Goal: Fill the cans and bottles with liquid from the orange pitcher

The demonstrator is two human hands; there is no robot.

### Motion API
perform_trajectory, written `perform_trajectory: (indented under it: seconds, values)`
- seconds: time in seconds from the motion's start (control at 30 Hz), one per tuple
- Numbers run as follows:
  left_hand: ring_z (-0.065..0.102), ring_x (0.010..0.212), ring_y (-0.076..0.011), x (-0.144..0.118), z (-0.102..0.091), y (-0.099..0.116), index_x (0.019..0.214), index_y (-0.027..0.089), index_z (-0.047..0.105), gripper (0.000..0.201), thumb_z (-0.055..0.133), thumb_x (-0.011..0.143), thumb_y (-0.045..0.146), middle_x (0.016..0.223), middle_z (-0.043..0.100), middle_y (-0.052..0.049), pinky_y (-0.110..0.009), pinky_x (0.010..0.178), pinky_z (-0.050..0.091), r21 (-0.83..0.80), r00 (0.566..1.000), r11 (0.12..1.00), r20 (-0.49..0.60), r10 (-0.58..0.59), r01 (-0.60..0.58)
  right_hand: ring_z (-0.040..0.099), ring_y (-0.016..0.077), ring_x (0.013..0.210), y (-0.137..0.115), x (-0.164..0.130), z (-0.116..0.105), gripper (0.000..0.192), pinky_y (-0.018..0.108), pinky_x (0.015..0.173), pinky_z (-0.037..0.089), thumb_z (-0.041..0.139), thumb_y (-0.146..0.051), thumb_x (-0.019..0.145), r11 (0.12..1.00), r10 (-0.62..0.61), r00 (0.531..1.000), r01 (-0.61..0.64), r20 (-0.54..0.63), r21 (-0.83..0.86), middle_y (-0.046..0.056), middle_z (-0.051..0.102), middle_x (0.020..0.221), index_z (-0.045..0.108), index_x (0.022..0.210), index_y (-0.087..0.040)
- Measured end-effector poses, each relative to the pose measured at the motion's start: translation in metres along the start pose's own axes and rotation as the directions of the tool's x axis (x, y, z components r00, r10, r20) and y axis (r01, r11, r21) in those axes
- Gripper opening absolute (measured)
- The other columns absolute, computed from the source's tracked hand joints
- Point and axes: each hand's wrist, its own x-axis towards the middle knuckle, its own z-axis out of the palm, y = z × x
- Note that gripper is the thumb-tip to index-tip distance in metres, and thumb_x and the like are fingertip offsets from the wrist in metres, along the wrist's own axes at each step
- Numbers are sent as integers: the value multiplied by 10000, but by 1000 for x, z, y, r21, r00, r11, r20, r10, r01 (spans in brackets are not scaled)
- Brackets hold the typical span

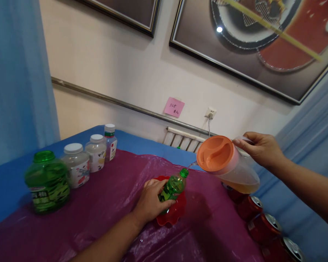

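Observation:
My left hand [152, 199] wraps around a green plastic bottle [175, 186], which tilts a little to the right. Beneath the bottle is a red scalloped bowl [177, 213]. My right hand [262, 148] grips the handle of a clear pitcher [242, 173] with an orange lid [215, 153]. The pitcher is tipped to the left, and some yellowish liquid shows low inside it. A thin stream of liquid runs from its spout at the mouth of the green bottle.
A large green jar [47, 185], two white-capped jars and a small bottle [110, 143] line the left. Several red cans [264, 227] stand along the right edge. Purple plastic sheeting [106, 207] covers part of the blue table. A radiator [180, 140] is behind.

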Motion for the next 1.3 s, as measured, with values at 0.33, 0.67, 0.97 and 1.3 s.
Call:
perform_trajectory:
  seconds: [0.33,0.67,0.97,1.3]
  values:
    - [622,1053,-301,-1,1,0,1189,243,717,564,891,673,387,1103,730,-61,-428,966,435,-3,1000,1000,-7,6,-6,325,105,491,2,0,0,762,258,445,263,607,-967,625,1000,1,1000,-1,8,-19,-34,345,507,472,500,-228]
    - [613,1054,-295,0,1,0,1177,256,712,535,883,686,379,1104,728,-51,-417,961,419,-17,1000,1000,4,11,-11,313,100,478,1,0,-1,775,249,431,253,593,-979,634,999,-32,999,32,2,-17,-39,333,502,454,503,-228]
    - [617,1046,-296,-1,-1,2,1181,261,711,533,875,689,381,1103,733,-48,-424,963,424,-20,1000,1000,15,18,-17,311,103,478,-2,0,-1,767,252,434,246,606,-965,640,999,-43,999,43,-8,-22,-41,327,491,456,499,-227]
    - [618,1048,-295,-2,0,0,1170,255,717,526,887,683,361,1091,732,-50,-416,964,423,-18,1000,1000,-3,14,-14,310,102,488,-3,0,-3,765,255,437,250,613,-966,625,1000,-18,1000,18,10,-24,-39,326,502,472,498,-225]
